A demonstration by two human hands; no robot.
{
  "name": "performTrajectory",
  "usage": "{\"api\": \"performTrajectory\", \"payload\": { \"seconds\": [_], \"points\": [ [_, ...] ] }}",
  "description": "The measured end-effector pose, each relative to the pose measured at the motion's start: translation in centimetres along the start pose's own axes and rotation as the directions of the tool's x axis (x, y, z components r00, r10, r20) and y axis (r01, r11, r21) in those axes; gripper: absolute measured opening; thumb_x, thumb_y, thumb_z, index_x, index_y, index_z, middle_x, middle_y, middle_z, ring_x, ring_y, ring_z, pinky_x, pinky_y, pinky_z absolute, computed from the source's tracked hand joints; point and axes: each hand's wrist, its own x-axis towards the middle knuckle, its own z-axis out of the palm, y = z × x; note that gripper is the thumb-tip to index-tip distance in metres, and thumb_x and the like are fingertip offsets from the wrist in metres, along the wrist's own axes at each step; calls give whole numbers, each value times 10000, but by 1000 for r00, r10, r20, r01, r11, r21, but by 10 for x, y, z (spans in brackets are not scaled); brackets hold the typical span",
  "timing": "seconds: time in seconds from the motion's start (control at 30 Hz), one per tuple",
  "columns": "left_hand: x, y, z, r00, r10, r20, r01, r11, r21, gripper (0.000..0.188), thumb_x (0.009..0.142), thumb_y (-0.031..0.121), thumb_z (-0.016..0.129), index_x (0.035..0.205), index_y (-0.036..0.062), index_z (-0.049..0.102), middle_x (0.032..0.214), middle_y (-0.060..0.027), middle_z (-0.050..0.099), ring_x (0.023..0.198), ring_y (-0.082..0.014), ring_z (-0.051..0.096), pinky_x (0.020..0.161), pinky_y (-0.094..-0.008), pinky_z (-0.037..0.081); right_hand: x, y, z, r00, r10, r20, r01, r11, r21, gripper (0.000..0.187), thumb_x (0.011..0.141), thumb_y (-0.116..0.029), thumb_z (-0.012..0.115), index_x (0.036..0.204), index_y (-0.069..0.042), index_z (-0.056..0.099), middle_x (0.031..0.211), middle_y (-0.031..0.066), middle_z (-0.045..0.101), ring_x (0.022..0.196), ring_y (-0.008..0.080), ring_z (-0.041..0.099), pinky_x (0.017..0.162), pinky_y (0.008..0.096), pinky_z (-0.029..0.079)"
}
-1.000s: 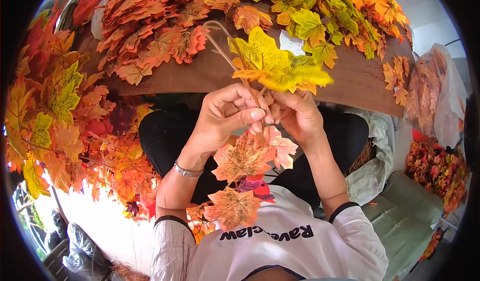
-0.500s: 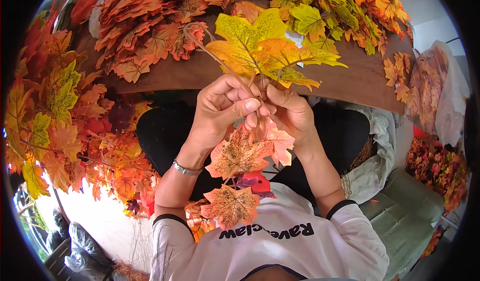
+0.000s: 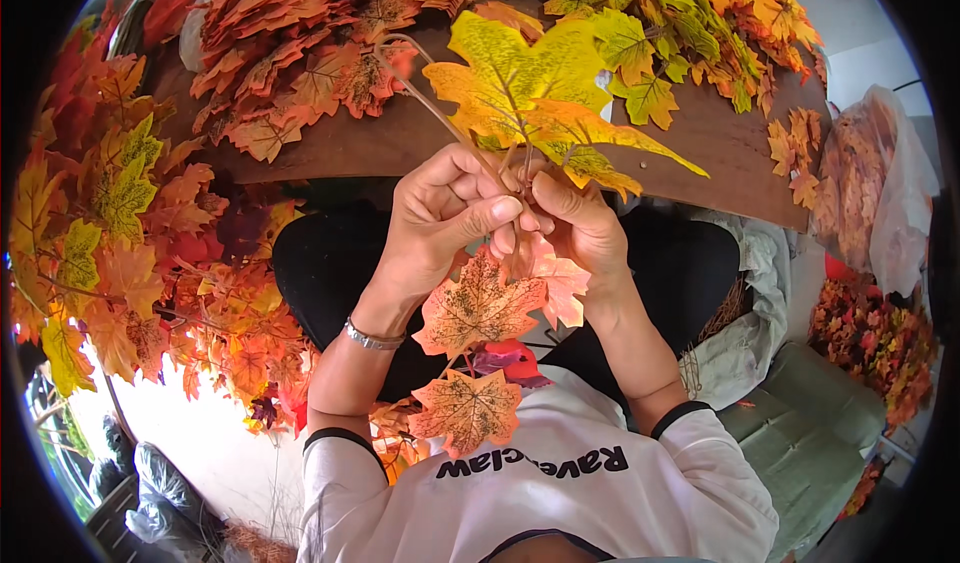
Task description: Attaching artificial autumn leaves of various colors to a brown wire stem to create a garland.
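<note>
Both hands meet in front of my chest on an artificial maple leaf garland. My left hand (image 3: 445,203) is closed, its thumb and fingers pinching the brown stem (image 3: 430,100), which loops up and over at its far end. My right hand (image 3: 582,225) is closed beside it, thumb and fingertips pinching the stem joint under a yellow-green leaf spray (image 3: 530,73). Fingers hide the exact join. Below the hands hang orange speckled leaves (image 3: 478,305), a pink leaf (image 3: 557,281) and a dark red leaf (image 3: 515,363).
A brown table (image 3: 700,163) curves ahead, bearing piles of orange-red leaves (image 3: 290,53) and yellow-green leaves (image 3: 640,38). Finished-looking leaf garlands (image 3: 130,253) hang at the left. On the right are a plastic bag of leaves (image 3: 860,163) and a grey-green padded seat (image 3: 800,433).
The yellow-green spray has tilted and shifted slightly right and up, its right leaf turning more edge-on. The hanging leaves have swayed slightly. Both hands stay nearly in place.
</note>
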Motion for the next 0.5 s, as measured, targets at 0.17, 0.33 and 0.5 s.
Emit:
{"api": "performTrajectory", "payload": {
  "seconds": [0.17,0.33,0.5],
  "points": [
    [0,0,2,1000,-10,21,10,999,-31,105,822,17,569,868,14,474,772,-117,608,607,-104,575,528,-200,453,3,-4,1,1000,-4,1,4,978,210,169,840,-118,557,894,43,545,665,33,478,609,100,489,538,228,410],
    [0,-1,2,1000,20,9,-20,1000,-17,100,821,18,572,861,13,480,769,-114,603,604,-104,567,528,-201,450,-1,0,4,998,61,16,-63,989,136,176,842,-138,554,796,26,510,596,43,435,527,130,460,520,266,456],
    [0,-1,1,1000,21,15,-20,999,-25,98,819,16,573,854,10,482,770,-110,600,607,-103,565,534,-206,453,-3,1,15,991,115,-67,-87,941,326,168,849,-141,543,816,20,509,583,52,434,517,159,485,551,313,500]
  ]
}}
